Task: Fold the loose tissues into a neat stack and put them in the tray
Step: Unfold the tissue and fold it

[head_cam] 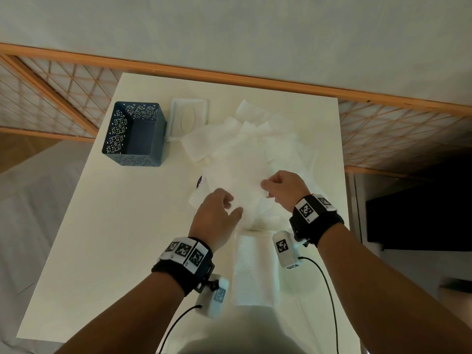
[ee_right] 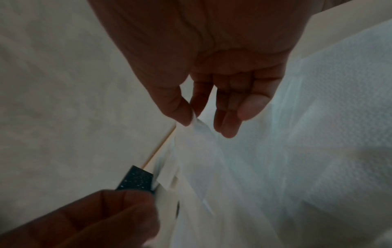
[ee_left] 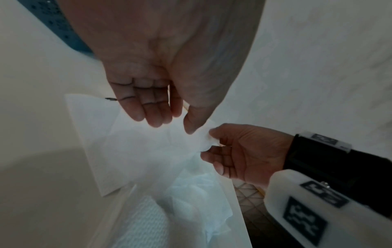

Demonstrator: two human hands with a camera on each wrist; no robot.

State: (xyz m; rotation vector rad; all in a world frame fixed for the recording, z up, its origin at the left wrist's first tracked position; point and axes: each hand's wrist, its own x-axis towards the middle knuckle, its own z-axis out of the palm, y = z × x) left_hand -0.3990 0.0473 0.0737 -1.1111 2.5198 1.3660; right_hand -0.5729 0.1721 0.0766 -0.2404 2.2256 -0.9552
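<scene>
A heap of loose white tissues (head_cam: 245,146) covers the middle of the white table (head_cam: 115,226). My right hand (head_cam: 265,189) pinches the corner of one tissue (ee_right: 212,159) between thumb and forefinger (ee_right: 182,114), lifting it off the heap. My left hand (head_cam: 231,208) hovers just left of that pinch, its fingers (ee_left: 157,117) loosely curved and its thumb near the sheet's edge, with nothing held between them. A folded stack of tissues (head_cam: 255,269) lies near the front edge, between my wrists. The dark blue perforated tray (head_cam: 135,134) stands empty at the back left.
A white tissue-box lid (head_cam: 189,118) lies just right of the tray. Something small and purple (head_cam: 199,181) peeks out from under the heap's left edge. A wooden lattice screen (head_cam: 63,93) runs behind the table. Bare tabletop shows at the front left.
</scene>
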